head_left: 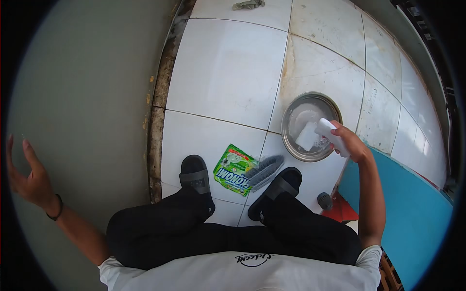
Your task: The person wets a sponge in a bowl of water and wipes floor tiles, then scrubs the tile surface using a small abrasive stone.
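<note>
We see the right hand [348,139] over the near right edge of a round metal bowl [310,158], its fingers closed around a white block [324,127]. They grip it toward its lower end, so the upper end juts out over the cloudy water [301,110]. A second white piece [306,137] sits in the bowl just beside the held one; we cannot tell whether the two touch.

We see the left hand [31,180] well apart at the far left, holding nothing, its fingers spread with clear gaps between them. It shows in front of the grey wall [87,97], and we cannot tell whether any fingertip meets it.

On the white tiles [223,68], between the two sandalled feet, we find a green packet [227,162] lying flat, with a grey brush [268,169] partly over its right side, nearer the right sandal [286,182].
</note>
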Tool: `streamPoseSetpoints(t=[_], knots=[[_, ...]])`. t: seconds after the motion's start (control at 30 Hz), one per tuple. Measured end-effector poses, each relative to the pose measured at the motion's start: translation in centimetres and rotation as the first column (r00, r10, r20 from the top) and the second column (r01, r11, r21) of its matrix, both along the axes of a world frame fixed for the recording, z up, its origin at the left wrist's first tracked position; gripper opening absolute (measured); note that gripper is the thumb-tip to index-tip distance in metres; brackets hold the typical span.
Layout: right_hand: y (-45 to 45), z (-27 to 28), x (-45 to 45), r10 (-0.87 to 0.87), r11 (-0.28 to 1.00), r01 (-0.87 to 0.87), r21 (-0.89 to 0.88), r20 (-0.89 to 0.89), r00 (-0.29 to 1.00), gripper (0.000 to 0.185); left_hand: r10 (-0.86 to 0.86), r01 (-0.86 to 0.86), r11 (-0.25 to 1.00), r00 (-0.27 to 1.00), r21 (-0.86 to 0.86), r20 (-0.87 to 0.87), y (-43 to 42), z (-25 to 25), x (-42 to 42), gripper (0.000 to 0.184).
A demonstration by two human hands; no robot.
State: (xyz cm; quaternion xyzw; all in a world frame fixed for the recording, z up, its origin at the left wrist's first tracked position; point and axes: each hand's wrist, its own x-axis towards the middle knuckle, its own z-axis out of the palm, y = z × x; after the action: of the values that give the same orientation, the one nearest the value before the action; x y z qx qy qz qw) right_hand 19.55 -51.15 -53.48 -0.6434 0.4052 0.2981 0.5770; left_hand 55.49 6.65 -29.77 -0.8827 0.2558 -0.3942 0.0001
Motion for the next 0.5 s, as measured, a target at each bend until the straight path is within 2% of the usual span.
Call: streamPoseSetpoints(t=[0.03, 0.07, 0.1, 0.13, 0.2, 0.27, 0.37, 0.47, 0.5], knots=[[-0.4, 1.0, 1.4, -0.051, 0.998, 0.05, 0.023, 0.048, 0.998, 0.049, 0.0, -0.033, 0.992, 0.963, 0.121, 0.268, 3.0, -0.2, 1.5, 0.057], [-0.8, 1.7, 2.9, -0.104, 0.994, 0.099, 0.048, 0.093, 0.99, 0.051, -0.022, -0.059, 0.983, 0.905, 0.176, 0.425, 3.7, -1.3, 2.2, 0.058], [-0.9, 2.0, 5.3, -0.024, 1.0, 0.025, -0.006, 0.146, 0.989, 0.05, -0.04, -0.101, 0.973, 0.816, 0.209, 0.577, 4.5, -2.4, 2.8, 0.059], [-0.1, 2.3, 8.4, 0.041, 0.983, -0.017, -0.183, 0.128, 0.991, 0.047, -0.045, -0.103, 0.976, 0.769, 0.193, 0.638, 3.9, -4.6, 3.3, 0.061], [-0.8, -1.6, 13.4, 0.195, 0.906, -0.099, -0.411, 0.199, 0.96, 0.05, -0.021, -0.135, 0.976, 0.717, 0.168, 0.696, 4.4, -6.4, 4.2, 0.067], [-0.5, -4.9, 19.1, 0.344, 0.755, -0.236, -0.612, 0.063, 0.937, 0.056, 0.022, -0.195, 0.966, 0.719, 0.171, 0.695, 5.1, -6.6, 4.4, 0.073], [-0.8, -13.8, 24.3, 0.212, 0.519, -0.093, -0.849, 0.023, 0.977, 0.061, 0.024, -0.246, 0.941, 0.733, 0.232, 0.68, 2.7, -6.3, 3.4, 0.075], [1.9, -22.0, 26.2, -0.059, 0.271, 0.01, -0.963, -0.007, 0.998, 0.067, 0.038, -0.302, 0.903, 0.764, 0.305, 0.644, 1.9, -6.4, 2.9, 0.078], [3.1, -22.7, 27.0, -0.094, 0.263, 0.066, -0.962, 0.043, 0.995, 0.068, 0.043, -0.327, 0.882, 0.775, 0.341, 0.63, 1.6, -6.5, 2.8, 0.08]])
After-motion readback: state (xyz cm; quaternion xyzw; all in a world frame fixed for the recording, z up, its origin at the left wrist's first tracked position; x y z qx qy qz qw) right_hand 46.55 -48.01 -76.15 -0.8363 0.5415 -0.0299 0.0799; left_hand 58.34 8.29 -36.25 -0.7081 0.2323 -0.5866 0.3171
